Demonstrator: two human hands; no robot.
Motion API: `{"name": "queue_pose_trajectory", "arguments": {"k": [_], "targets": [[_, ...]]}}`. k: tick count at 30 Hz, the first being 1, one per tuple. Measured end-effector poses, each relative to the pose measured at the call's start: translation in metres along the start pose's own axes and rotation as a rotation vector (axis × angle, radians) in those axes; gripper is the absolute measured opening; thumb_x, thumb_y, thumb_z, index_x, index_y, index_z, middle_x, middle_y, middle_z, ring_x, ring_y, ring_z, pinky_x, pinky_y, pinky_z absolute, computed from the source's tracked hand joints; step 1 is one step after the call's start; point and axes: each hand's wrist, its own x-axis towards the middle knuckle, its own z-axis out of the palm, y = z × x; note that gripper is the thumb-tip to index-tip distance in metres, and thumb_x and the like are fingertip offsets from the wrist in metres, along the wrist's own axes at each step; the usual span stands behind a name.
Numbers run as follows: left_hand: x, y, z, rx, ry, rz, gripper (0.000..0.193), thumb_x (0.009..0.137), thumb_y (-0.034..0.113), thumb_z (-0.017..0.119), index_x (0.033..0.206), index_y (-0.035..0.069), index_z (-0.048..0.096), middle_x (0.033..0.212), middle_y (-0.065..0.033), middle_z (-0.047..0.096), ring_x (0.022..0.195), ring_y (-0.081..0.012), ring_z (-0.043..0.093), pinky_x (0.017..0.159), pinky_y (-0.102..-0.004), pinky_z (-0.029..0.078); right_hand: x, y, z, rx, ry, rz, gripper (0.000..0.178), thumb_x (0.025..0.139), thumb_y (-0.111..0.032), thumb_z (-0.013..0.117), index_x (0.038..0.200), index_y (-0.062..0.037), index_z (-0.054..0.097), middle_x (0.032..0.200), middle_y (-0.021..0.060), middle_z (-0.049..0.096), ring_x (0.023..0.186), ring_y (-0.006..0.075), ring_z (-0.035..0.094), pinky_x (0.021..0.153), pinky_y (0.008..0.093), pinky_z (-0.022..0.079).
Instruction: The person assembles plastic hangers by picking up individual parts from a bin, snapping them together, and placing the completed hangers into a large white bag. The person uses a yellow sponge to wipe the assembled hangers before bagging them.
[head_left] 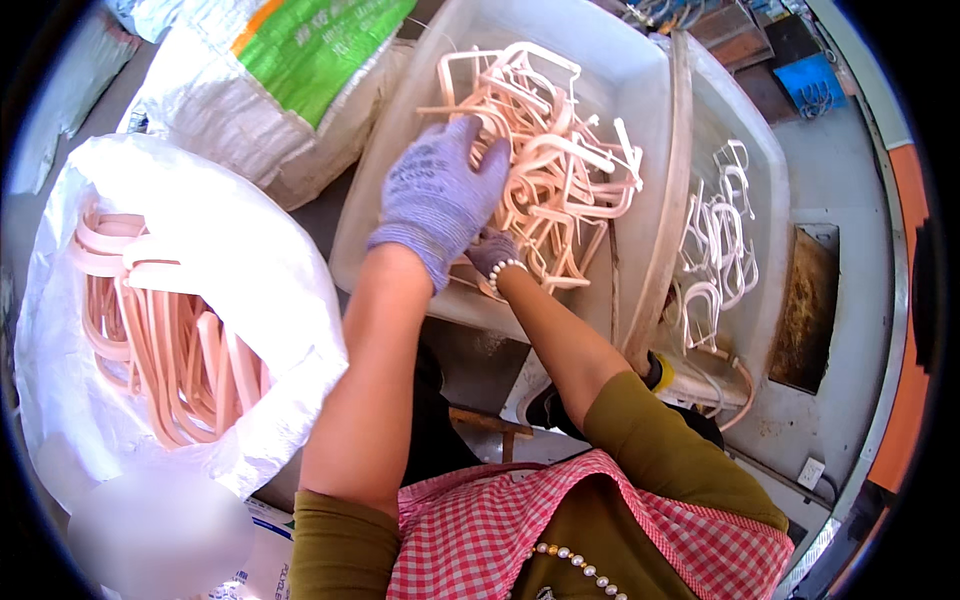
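Observation:
My left hand (440,195), in a lilac knit glove, reaches into a whitish plastic bin (625,75) and curls over the left side of a tangled heap of pale pink, curved plastic pieces (560,170). Its thumb and forefinger bend around pieces at the edge of the heap. Lower down, my right hand (492,252) is at the near edge of the same heap, gloved, with a beaded bracelet at the wrist. The left hand and wrist partly cover it, and its fingers are hidden.
At left, an opened white sack (290,300) holds long bundled pink strips (165,330). Behind it stands a white and green woven sack (320,60). A second bin (750,130) with white curved pieces (720,240) adjoins at right. A wooden stool (490,422) stands below.

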Motion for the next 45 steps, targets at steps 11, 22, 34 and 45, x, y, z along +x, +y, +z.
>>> {"name": "queue_pose_trajectory", "arguments": {"k": [11, 22, 34, 45], "targets": [[0.0, -0.015, -0.007, -0.195, 0.147, -0.015, 0.042, 0.088, 0.032, 0.061, 0.112, -0.003, 0.061, 0.097, -0.0203, 0.067, 0.088, -0.0249, 0.067, 0.078, -0.0329, 0.05, 0.036, 0.009, 0.014, 0.175, -0.152, -0.124, 0.085, 0.065, -0.051, 0.072, 0.132, -0.0063, 0.047, 0.123, 0.0236, 0.057, 0.115, 0.0365, 0.055, 0.096, 0.0396, 0.044], [0.011, -0.02, -0.012, -0.34, 0.236, -0.074, 0.039, 0.089, 0.028, 0.061, 0.112, -0.005, 0.061, 0.09, -0.0148, 0.067, 0.079, -0.0161, 0.063, 0.074, -0.0281, 0.05, -0.024, 0.008, -0.123, 0.91, 0.062, 0.09, 0.033, 0.087, -0.03, 0.06, 0.096, 0.0014, 0.062, 0.076, 0.0093, 0.067, 0.065, 0.017, 0.063, 0.06, 0.0295, 0.049], [0.003, -0.009, 0.017, -0.332, -0.095, -0.012, 0.056, 0.088, 0.04, 0.061, 0.124, -0.003, 0.053, 0.111, -0.0197, 0.062, 0.1, -0.0239, 0.061, 0.087, -0.0312, 0.047, -0.144, 0.039, -0.272, 1.919, 0.059, -0.182, 0.024, 0.094, -0.026, 0.054, 0.097, -0.0023, 0.054, 0.087, 0.0091, 0.057, 0.084, 0.0257, 0.061, 0.079, 0.0402, 0.054], [-0.004, -0.009, 0.065, -0.129, -0.349, -0.079, 0.083, 0.083, 0.049, 0.064, 0.138, -0.007, 0.035, 0.138, -0.0252, 0.044, 0.126, -0.0337, 0.045, 0.104, -0.0359, 0.038, -0.197, 0.04, -0.315, 1.872, -0.05, -0.406, 0.036, 0.095, -0.02, 0.051, 0.126, -0.0012, 0.047, 0.116, 0.0154, 0.06, 0.102, 0.0292, 0.063, 0.088, 0.0444, 0.054]]}}
